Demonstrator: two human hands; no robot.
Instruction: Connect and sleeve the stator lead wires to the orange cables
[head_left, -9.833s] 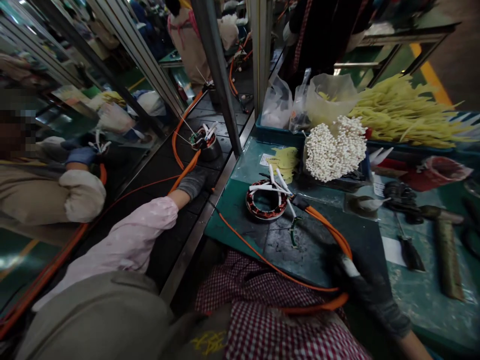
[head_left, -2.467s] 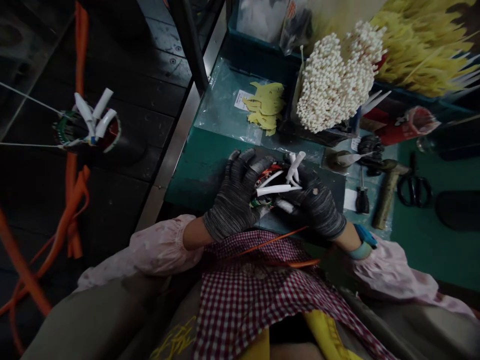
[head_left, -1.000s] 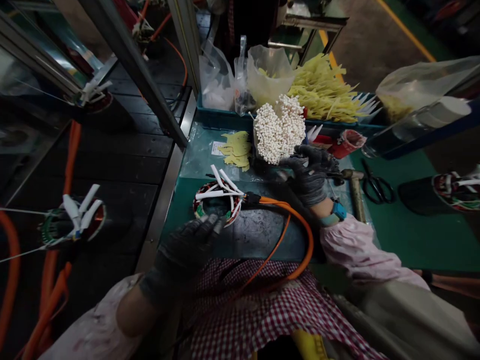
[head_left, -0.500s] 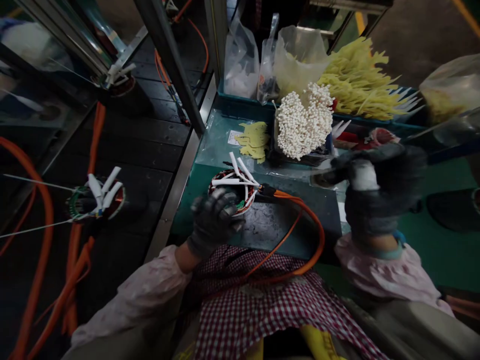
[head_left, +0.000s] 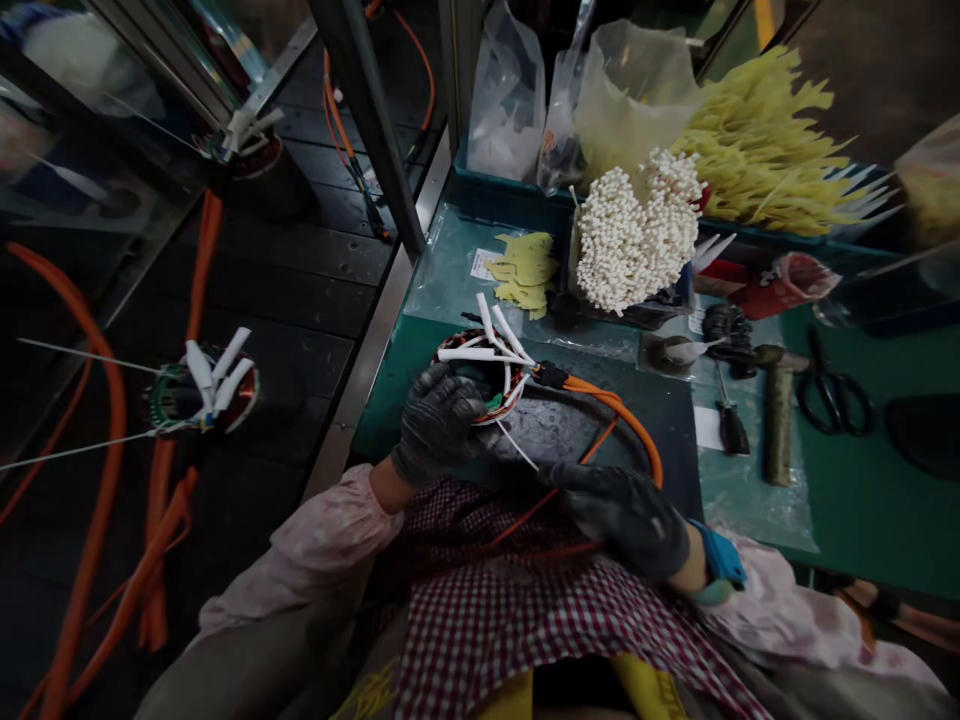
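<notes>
Box [head_left: 646, 318]: white-tipped sticks [head_left: 630, 238]. Left hand [head_left: 439, 422] at coil [head_left: 516, 392].

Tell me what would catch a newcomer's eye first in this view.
Probably the pale bundle of white-tipped strands, bright against the dim bench, with the heap of yellow strips behind it and to its right. Nearer, the wound ring lies by the left hand, with white sleeves across its top and orange cables curving away to the right.
</notes>
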